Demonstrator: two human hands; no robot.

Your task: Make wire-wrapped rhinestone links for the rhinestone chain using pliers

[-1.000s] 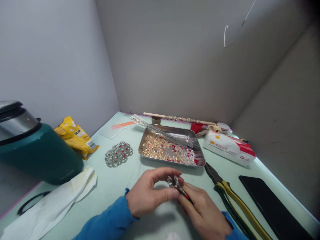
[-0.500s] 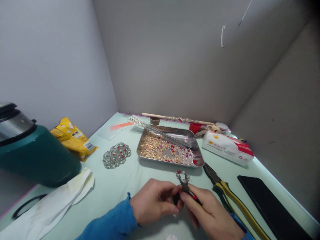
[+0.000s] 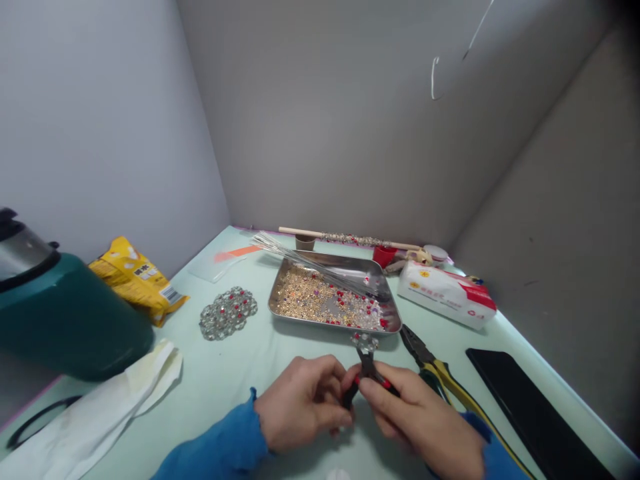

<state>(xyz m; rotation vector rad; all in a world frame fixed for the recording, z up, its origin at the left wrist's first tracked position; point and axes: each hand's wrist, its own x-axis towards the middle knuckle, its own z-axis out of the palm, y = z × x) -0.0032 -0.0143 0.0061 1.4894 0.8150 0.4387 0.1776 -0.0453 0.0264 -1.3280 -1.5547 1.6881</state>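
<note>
My right hand [image 3: 423, 413] is closed round small pliers [image 3: 367, 365] with black and red handles, their jaws pointing away from me. At the jaw tips sits a small cluster of clear and red beads [image 3: 367, 343], just in front of the metal tray [image 3: 330, 325]. Beside the pliers' left handle, my left hand [image 3: 300, 403] has its fingers curled and thumb pressed in; what lies between them is hidden. The tray holds gold, clear and red beads, and a bundle of thin wires [image 3: 300, 255] leans across it. Left of the tray lies a round beaded piece [image 3: 229, 313].
Larger yellow-handled pliers [image 3: 443, 373] and a black flat object [image 3: 530, 407] lie at the right. Behind are a tissue pack [image 3: 445, 293], a red cup [image 3: 384, 256] and a beaded stick [image 3: 355, 239]. A green flask [image 3: 65, 320], yellow packet [image 3: 137, 277] and white cloth [image 3: 110, 413] occupy the left.
The view has shifted, so the scene sits slightly further left. The bead cluster at the pliers' tips has changed angle and looks flatter. Both hands stay close together at the pliers.
</note>
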